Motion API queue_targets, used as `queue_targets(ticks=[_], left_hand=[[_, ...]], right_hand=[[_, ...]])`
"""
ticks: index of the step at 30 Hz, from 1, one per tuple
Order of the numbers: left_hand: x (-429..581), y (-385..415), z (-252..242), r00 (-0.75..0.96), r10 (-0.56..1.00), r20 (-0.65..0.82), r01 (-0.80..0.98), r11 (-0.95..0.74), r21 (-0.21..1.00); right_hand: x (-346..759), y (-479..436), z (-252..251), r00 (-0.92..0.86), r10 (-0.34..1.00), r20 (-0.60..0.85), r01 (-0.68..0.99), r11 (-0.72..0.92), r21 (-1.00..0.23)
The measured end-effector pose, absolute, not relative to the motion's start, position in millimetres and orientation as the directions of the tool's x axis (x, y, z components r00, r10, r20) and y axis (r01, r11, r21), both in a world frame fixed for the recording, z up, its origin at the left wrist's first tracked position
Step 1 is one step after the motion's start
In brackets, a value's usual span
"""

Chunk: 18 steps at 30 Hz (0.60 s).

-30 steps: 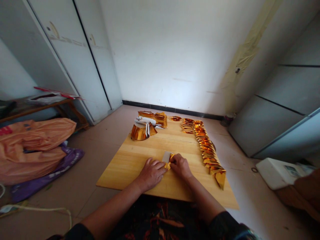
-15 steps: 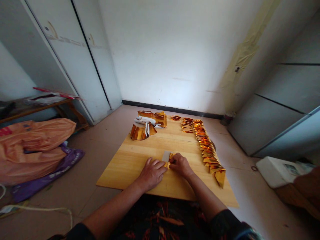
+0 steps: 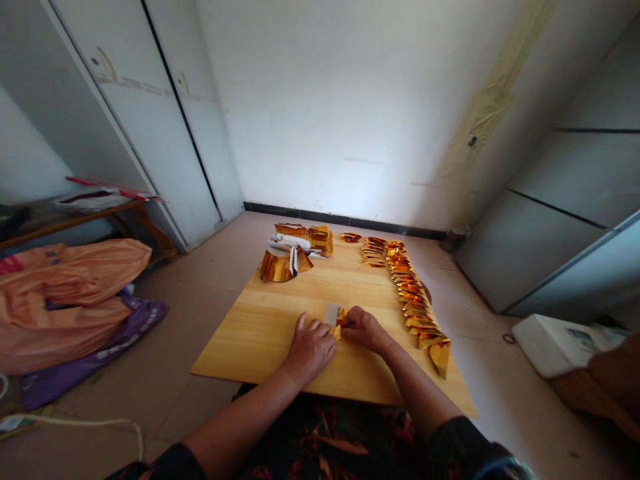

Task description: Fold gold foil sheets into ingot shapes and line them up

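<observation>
A small sheet of gold foil paper [image 3: 331,313], pale side partly up, lies on the wooden board [image 3: 240,333] between my hands. My left hand [image 3: 311,348] rests on its near left edge, fingers fairly flat and the thumb held apart. At the right edge, my right hand [image 3: 364,329] is closed, pinching a folded gold part of the sheet; its fingertips are partly hidden. Along the board's right side runs a row of folded gold foil pieces [image 3: 416,303]. Stacks of gold foil sheets [image 3: 279,267] with white backs stand at the far left.
More folded gold pieces [image 3: 374,252] lie at the board's far edge. On the floor to the left are an orange bag [image 3: 75,300] and a purple bag [image 3: 100,353]. A white box [image 3: 555,343] stands at the right, near a grey cabinet [image 3: 550,220].
My left hand has shifted slightly right and turned a little, its thumb more raised. My right hand keeps its pinch at the sheet's right edge. The stacks and row stay put.
</observation>
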State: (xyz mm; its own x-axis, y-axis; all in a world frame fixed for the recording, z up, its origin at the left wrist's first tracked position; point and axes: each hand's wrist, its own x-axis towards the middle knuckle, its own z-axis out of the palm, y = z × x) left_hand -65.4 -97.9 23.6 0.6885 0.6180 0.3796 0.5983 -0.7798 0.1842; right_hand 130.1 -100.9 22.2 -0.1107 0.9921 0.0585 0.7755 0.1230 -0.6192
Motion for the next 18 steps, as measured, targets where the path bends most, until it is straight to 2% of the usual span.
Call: queue_targets(ticks=[8, 13, 16, 18], left_hand=[[-67.0, -100.1, 25.9, 0.675, 0.621, 0.399, 0.597, -0.777, 0.2], [-65.4, -100.8, 26.2, 0.667, 0.633, 0.392, 0.606, -0.768, 0.209], [-63.5, -99.3, 26.0, 0.655, 0.646, 0.393, 0.617, -0.757, 0.215], [-63.5, -96.1, 25.9, 0.642, 0.657, 0.396, 0.636, -0.744, 0.204]], right_hand=[[128.5, -100.7, 21.0, -0.084, 0.995, 0.053, 0.714, 0.097, -0.693], [135.2, -98.4, 27.8, -0.102, 0.994, 0.03, 0.723, 0.095, -0.685], [134.6, -97.0, 28.3, -0.153, 0.985, 0.086, 0.779, 0.173, -0.602], [130.4, -98.8, 28.4, -0.22, 0.964, 0.152, 0.839, 0.266, -0.475]])
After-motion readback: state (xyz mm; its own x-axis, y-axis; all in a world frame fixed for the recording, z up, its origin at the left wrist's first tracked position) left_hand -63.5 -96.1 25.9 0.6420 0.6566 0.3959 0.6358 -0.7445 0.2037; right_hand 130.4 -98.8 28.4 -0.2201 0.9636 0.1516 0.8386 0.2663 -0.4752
